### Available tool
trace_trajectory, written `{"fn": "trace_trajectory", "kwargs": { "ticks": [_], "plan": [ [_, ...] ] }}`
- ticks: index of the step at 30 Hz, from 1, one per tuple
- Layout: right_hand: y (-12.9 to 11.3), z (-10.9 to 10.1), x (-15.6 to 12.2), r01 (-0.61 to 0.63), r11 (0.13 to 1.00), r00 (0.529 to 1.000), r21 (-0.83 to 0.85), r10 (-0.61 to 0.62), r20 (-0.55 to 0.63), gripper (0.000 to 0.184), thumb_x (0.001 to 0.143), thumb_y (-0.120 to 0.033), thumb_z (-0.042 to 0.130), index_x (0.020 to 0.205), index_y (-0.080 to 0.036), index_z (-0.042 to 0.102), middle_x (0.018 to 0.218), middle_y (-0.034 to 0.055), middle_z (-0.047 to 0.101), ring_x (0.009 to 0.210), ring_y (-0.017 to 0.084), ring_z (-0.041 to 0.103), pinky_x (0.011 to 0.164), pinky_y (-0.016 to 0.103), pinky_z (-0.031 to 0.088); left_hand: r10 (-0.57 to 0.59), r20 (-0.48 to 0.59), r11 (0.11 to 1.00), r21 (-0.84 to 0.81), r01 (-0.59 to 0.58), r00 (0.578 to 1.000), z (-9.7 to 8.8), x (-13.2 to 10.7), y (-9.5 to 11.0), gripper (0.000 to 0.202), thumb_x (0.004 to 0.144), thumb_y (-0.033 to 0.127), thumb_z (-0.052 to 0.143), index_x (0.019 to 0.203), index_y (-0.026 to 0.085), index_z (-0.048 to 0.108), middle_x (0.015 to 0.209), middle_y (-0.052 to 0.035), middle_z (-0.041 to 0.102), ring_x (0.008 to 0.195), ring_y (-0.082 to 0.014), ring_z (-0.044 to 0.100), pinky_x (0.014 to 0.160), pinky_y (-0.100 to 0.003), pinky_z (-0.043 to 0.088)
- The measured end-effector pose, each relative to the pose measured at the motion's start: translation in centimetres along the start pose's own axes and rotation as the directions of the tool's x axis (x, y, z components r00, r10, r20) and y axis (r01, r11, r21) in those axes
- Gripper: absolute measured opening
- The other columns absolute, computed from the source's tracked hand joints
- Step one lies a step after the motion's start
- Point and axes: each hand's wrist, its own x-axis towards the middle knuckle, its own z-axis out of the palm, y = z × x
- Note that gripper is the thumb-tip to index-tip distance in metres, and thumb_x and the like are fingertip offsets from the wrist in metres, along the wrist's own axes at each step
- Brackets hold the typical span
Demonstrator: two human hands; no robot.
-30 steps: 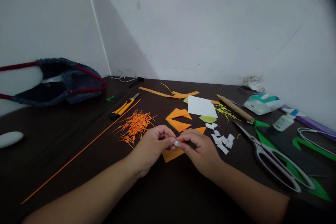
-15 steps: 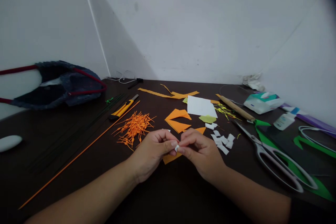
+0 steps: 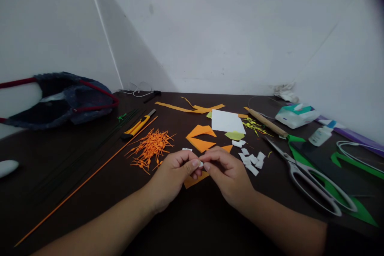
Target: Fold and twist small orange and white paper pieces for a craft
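Note:
Between the fingertips of both hands is a small white paper piece [image 3: 201, 164]. My left hand [image 3: 177, 170] pinches it from the left, thumb on top. From the right, my right hand [image 3: 229, 174] pinches its other side with thumb and forefinger. Orange paper [image 3: 193, 180] lies on the table under the hands, partly hidden by them. Just beyond are folded orange paper [image 3: 201, 143] and a white sheet [image 3: 228, 122]. Several small white pieces [image 3: 252, 161] lie right of my right hand. A pile of thin orange twisted strips [image 3: 153, 146] lies left of my left hand.
At right lie large scissors [image 3: 312, 184], green paper [image 3: 364, 212], a glue bottle [image 3: 321, 134], a tissue pack [image 3: 295, 116] and a wooden stick [image 3: 268, 123]. At left are a yellow utility knife [image 3: 139, 125], a long orange stick [image 3: 87, 180] and a dark blue bag [image 3: 66, 98].
The fingers have shifted slightly around the white paper piece, which shows at a different angle. The whole view has moved a little, so things sit slightly further left.

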Motion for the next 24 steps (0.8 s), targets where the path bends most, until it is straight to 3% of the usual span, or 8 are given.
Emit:
{"fn": "trace_trajectory", "kwargs": {
  "ticks": [3,8,13,17,21,24],
  "plan": [
    [0.0,-0.2,0.0,0.04,0.999,0.999,-0.025,-0.04,-0.026,0.021,0.077,-0.015,0.053,0.094,-0.025,0.061,0.084,0.0026,0.06,0.079,0.016,0.057,0.071,0.032,0.047,-0.001,0.007,0.999,0.04,0.0,1.0,0.0,0.1,0.0,0.021,0.081,0.027,0.046,0.064,0.017,0.055,0.061,0.0016,0.053,0.061,-0.0116,0.048,0.061,-0.024,0.038],
    [-0.1,0.1,0.2,0.102,0.991,0.995,-0.089,-0.103,-0.005,0.019,0.077,-0.017,0.056,0.09,-0.026,0.066,0.084,0.0033,0.06,0.079,0.016,0.057,0.071,0.032,0.048,0.005,-0.008,0.992,0.124,-0.004,1.0,0.3,0.0,-0.2,0.024,0.082,0.029,0.045,0.066,0.015,0.056,0.061,0.0008,0.053,0.061,-0.0122,0.049,0.06,-0.024,0.038],
    [-0.1,0.3,0.3,0.077,0.992,0.997,-0.103,-0.078,-0.005,0.021,0.076,-0.018,0.056,0.09,-0.029,0.067,0.083,0.0026,0.058,0.075,0.015,0.058,0.065,0.031,0.049,-0.032,-0.027,0.996,-0.08,0.03,0.999,1.0,-0.2,-0.3,0.023,0.082,0.027,0.045,0.066,0.015,0.057,0.063,-0.0006,0.055,0.06,-0.0123,0.049,0.059,-0.025,0.039],
    [0.1,0.0,0.5,0.15,0.98,0.987,-0.129,-0.142,0.069,0.026,0.078,-0.018,0.053,0.098,-0.03,0.065,0.088,0.0026,0.058,0.079,0.016,0.058,0.07,0.032,0.049,-0.076,-0.043,0.977,-0.205,0.066,0.996,1.3,-0.3,-0.4,0.023,0.082,0.025,0.045,0.065,0.014,0.058,0.062,-0.0017,0.056,0.057,-0.0113,0.049,0.057,-0.024,0.038],
    [0.3,0.3,0.7,0.162,0.972,0.986,-0.171,-0.153,0.065,0.028,0.079,-0.015,0.051,0.099,-0.029,0.064,0.092,0.0031,0.059,0.086,0.016,0.057,0.075,0.032,0.048,-0.105,-0.134,0.971,-0.229,0.072,0.985,1.2,-0.1,-0.6,0.023,0.08,0.022,0.048,0.06,0.014,0.057,0.058,-0.0004,0.054,0.053,-0.0093,0.045,0.052,-0.022,0.035],
    [0.2,0.7,0.7,0.167,0.966,0.986,-0.2,-0.165,0.027,0.024,0.079,-0.014,0.049,0.094,-0.025,0.064,0.09,0.0037,0.059,0.084,0.016,0.057,0.073,0.032,0.047,-0.074,-0.133,0.979,-0.199,0.046,0.988,1.1,0.0,-0.6,0.025,0.081,0.023,0.047,0.06,0.014,0.057,0.058,-0.0006,0.054,0.053,-0.0094,0.045,0.053,-0.022,0.035]
  ]
}}
